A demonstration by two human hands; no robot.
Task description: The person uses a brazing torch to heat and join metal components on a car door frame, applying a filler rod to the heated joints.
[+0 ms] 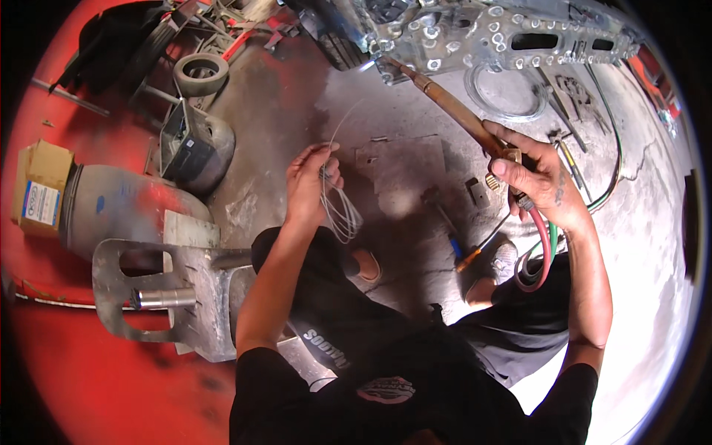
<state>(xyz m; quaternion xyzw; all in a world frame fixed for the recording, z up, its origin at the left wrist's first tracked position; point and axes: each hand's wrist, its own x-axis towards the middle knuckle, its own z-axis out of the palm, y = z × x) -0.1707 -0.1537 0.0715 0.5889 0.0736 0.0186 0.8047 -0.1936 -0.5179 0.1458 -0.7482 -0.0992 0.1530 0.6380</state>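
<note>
My right hand [547, 178] is wrapped round the valve end of a gas welding torch [454, 104]. The torch's long brownish neck slants up and left, its tip at the lower edge of a bare metal car panel [475, 35] dotted with round weld marks. A small bright glow shows beside the tip. Below the grip hang a red hose [547, 248] and a green hose. Left of the torch, my left hand [308, 182] pinches a loose coil of thin wire [343, 215]; one free strand rises from the fingers toward the panel, apart from it.
A wire coil [489, 111], a hammer [571, 163] and an orange-handled tool [469, 261] lie on the concrete floor. At left stand a worn grey plastic chair [211, 315], a drum [122, 215], an open cardboard box [55, 163], a black container [185, 144] and a small tyre [182, 74].
</note>
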